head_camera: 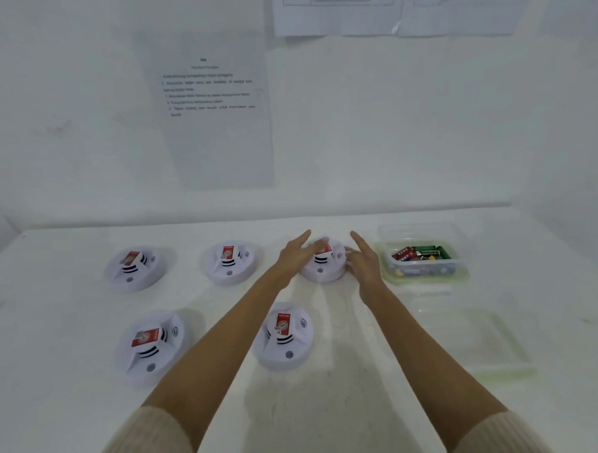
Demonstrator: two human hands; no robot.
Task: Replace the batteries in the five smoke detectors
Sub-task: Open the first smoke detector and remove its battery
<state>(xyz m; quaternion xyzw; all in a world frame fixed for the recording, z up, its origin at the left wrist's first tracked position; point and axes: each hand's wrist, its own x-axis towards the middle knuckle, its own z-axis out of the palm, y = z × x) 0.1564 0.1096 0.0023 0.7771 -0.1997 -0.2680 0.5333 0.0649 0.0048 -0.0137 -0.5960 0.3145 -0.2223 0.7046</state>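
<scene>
At the far row's right end, your two hands flank one detector (pixel 322 271). Your left hand (pixel 297 252) lies at its left side, fingers straight and spread, holding nothing. Your right hand (pixel 362 263) touches its right rim with the index finger straight. The other fingers seem curled against the rim, but blur hides whether they grip. A red battery (pixel 323 249) sits on top. Four more detectors (pixel 135 267) lie left and nearer. Just right, a box (pixel 426 271) holds batteries (pixel 420 253); nearer lies a clear tray (pixel 495 354).
</scene>
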